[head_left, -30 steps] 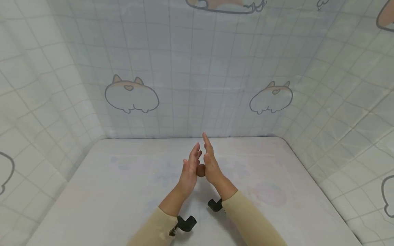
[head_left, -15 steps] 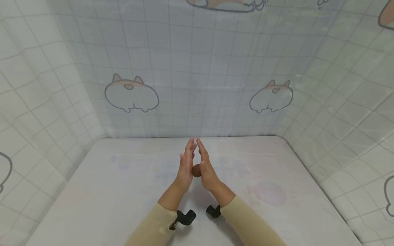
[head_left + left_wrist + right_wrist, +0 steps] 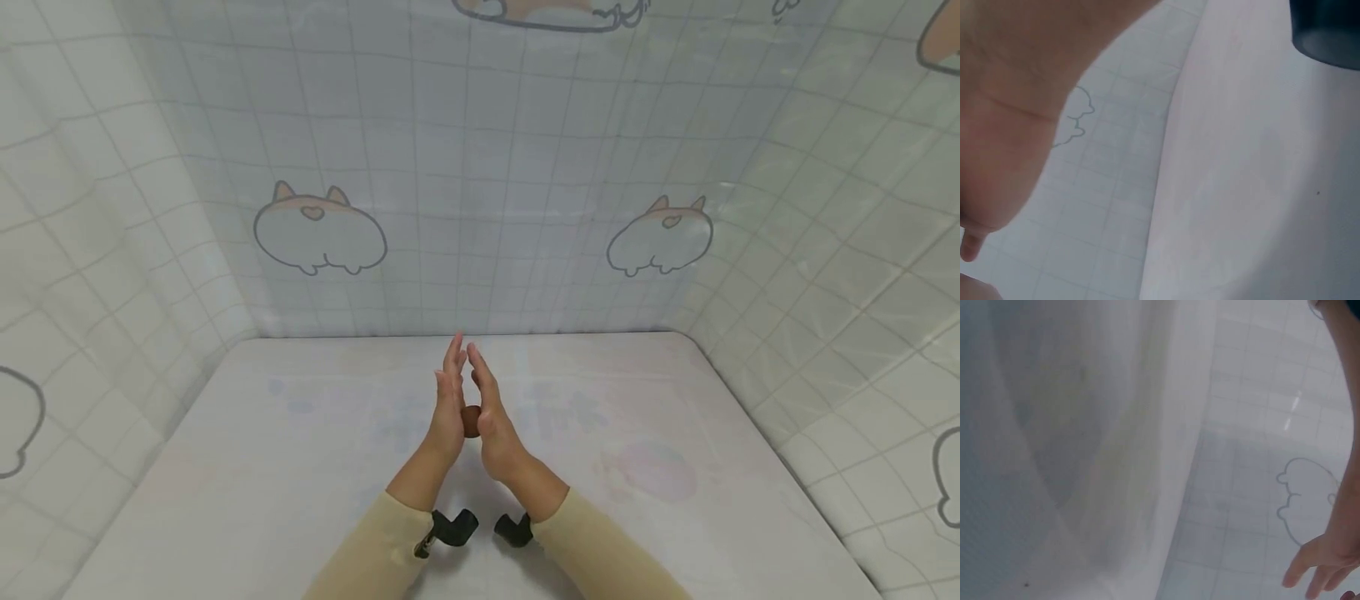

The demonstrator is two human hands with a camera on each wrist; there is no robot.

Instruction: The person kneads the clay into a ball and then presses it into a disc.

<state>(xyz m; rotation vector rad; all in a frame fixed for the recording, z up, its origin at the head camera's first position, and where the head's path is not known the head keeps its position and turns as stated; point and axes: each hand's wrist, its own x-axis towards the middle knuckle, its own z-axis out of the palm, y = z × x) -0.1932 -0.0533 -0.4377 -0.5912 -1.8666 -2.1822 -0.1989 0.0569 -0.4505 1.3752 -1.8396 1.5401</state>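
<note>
Between my two palms sits a small brown ball (image 3: 471,422), in the head view, partly covered by the hands. My left hand (image 3: 447,417) presses it from the left, palm inward, fingers straight and pointing away. From the other side my right hand (image 3: 497,433) presses it with its fingers likewise extended. The fingertips come close together ahead of the ball. In the left wrist view a palm and wrist (image 3: 1010,137) fill the upper left, and I cannot make out the ball. The right wrist view shows a hand (image 3: 1332,559) with spread fingers at lower right.
Below the hands lies a pale, faintly patterned tabletop (image 3: 300,467). Sheets with grid lines and cartoon animals form a back wall (image 3: 480,208) and two side walls. Dark camera mounts (image 3: 454,528) stick out inward from the wrists beside the beige sleeves (image 3: 375,550).
Both hands have shifted left with the ball between them. The right hand has drawn back toward me relative to the left, so its fingertips moved from ahead to slightly behind.
</note>
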